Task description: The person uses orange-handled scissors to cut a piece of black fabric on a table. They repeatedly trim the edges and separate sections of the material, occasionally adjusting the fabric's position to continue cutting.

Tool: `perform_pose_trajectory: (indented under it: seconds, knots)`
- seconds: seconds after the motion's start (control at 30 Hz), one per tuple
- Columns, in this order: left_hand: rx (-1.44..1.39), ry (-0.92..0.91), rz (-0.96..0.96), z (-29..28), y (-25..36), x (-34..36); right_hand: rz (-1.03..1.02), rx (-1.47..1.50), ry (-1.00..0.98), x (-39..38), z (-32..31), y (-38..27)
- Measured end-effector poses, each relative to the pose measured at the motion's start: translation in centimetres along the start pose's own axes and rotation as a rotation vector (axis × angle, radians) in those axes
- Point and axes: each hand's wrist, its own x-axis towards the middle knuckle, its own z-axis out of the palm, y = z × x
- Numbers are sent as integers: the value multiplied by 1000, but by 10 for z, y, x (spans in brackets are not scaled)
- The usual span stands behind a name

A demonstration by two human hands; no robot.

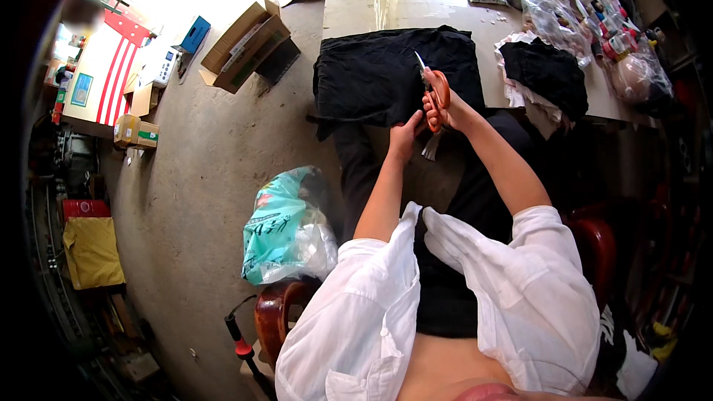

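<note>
A piece of black cloth (pixel 371 74) lies over the near edge of the table, its lower edge hanging toward my lap. My right hand (pixel 450 113) grips orange-handled scissors (pixel 440 89), whose pale blades point up and away over the cloth. Closed on the cloth's near edge, my left hand (pixel 405 135) is just left of the scissors, its thumb toward the right hand. A small whitish strip (pixel 430 147) hangs below the two hands; what it is attached to is hidden.
Folded black and pale cloths (pixel 546 74) lie on the table (pixel 394 4) to the right, near clear plastic bags (pixel 553 22) of small items. A teal plastic bag (pixel 278 226) stands on the floor left of my legs. An opened cardboard box (pixel 245 44) is farther left.
</note>
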Motion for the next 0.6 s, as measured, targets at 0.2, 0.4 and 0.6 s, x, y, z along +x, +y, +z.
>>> perform_pose_trajectory:
  seconds: [0.2, 0.4, 0.6]
  knots:
    - [-25, -17, 41, -3, -6, -1, -139, -142, 130, 12, 3, 15]
    - [-53, -19, 26, 1, -6, -1, -302, -253, 141, 15, -1, 23]
    - [108, 77, -70, 2, 5, 0, -207, -223, 64, 11, -7, 15]
